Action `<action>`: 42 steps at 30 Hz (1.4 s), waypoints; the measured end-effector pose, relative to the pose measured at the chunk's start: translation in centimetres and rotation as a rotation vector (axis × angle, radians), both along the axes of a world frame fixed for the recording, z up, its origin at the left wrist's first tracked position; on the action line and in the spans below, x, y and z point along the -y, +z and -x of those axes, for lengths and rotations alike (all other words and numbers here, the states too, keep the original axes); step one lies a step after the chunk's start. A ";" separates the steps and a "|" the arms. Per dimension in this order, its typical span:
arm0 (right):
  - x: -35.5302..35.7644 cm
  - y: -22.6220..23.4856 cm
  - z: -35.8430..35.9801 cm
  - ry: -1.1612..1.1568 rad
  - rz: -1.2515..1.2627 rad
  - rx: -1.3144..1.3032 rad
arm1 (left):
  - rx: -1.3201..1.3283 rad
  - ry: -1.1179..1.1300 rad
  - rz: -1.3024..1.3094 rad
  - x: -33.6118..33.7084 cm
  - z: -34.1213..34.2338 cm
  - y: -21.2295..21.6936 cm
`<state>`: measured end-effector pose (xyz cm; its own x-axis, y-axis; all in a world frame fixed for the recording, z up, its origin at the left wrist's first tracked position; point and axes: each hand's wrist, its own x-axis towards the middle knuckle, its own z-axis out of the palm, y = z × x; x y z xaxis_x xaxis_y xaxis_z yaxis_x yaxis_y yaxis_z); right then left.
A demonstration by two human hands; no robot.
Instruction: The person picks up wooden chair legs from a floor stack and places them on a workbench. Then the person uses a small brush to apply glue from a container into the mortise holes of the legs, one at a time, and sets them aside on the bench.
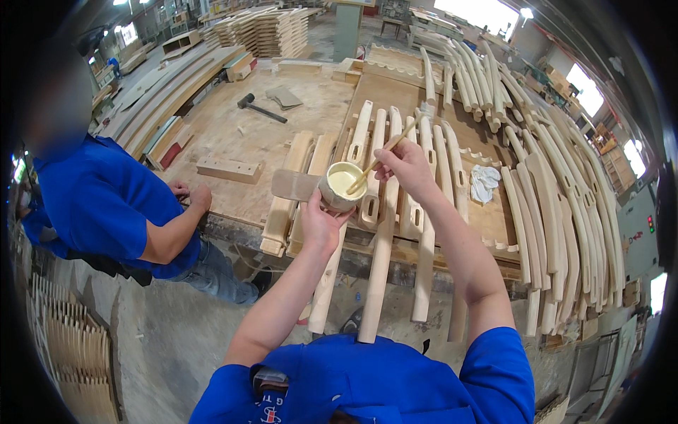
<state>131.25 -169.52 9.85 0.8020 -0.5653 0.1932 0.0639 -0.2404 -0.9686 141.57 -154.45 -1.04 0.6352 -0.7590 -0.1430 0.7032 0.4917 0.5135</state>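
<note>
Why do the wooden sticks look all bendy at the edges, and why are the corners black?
Head view: the fisheye lens bows straight edges near the rim and leaves black corners; windows glare white; the cup in the left hand stays sharp.

The left hand [319, 222] is gripping a small cup [342, 186] of pale glue from below. The right hand [407, 168] is pinching a stick [385, 151] whose lower end is dipping into the cup. Just beyond both grips, slotted wooden legs [381, 233] are lying side by side on the bench [247, 134]. A white rag [484, 181] is lying right of the stick hand. Left of the cup, a co-worker's hands [192, 194] are resting on the bench edge.
</note>
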 end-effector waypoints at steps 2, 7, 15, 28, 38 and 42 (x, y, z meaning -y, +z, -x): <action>0.0 -1.0 0.5 -0.087 -0.345 0.123 | 0.016 0.004 0.013 -0.3 -0.1 0.5; -0.4 -2.3 2.0 -0.070 -0.630 0.369 | 0.011 0.017 0.026 -1.1 -0.2 1.9; -2.0 -5.1 0.9 -0.226 -0.859 0.325 | 0.041 0.142 -0.072 -0.6 0.3 4.0; -1.0 0.8 7.0 -0.241 0.086 0.219 | -0.229 -0.056 0.018 -0.9 -0.1 2.1; -2.7 -1.7 4.2 -0.216 0.595 -0.070 | -0.252 -0.033 -0.017 0.2 1.4 2.4; -2.2 -2.6 3.1 -0.148 0.825 -0.140 | -0.208 -0.057 0.000 0.0 1.7 2.3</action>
<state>128.19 -167.35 7.28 0.7781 -0.3882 0.4938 -0.1315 -0.8694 -0.4762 139.92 -154.49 1.24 0.5477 -0.7931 -0.2665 0.8209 0.4478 0.3544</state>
